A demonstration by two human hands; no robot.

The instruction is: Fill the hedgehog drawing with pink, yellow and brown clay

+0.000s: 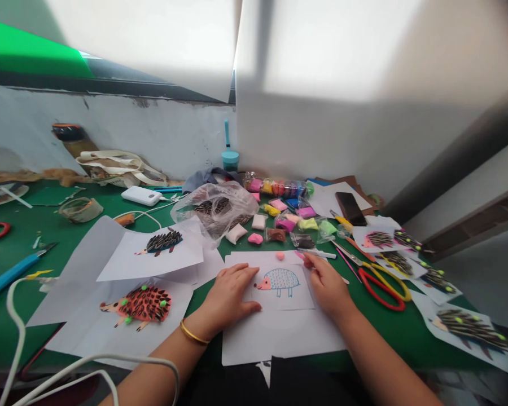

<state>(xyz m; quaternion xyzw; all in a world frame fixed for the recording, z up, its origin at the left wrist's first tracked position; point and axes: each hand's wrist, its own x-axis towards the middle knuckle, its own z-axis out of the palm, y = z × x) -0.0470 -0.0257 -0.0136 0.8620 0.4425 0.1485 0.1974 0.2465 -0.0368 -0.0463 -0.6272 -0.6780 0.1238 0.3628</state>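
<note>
A small sheet with a hedgehog drawing, blue body outline and pink face, lies on larger white paper. My left hand rests at the sheet's left edge, fingers spread, holding nothing. At the upper right of the drawing, my right hand has its thumb and index finger pinched on a small pink piece. A pink clay ball sits just above the drawing. A white pen lies behind my right hand.
Bagged coloured clay and a plastic bag of seeds lie behind. Red and yellow scissors, a phone and hedgehog pictures are at right. More pictures, a white cable and a blue tool are left.
</note>
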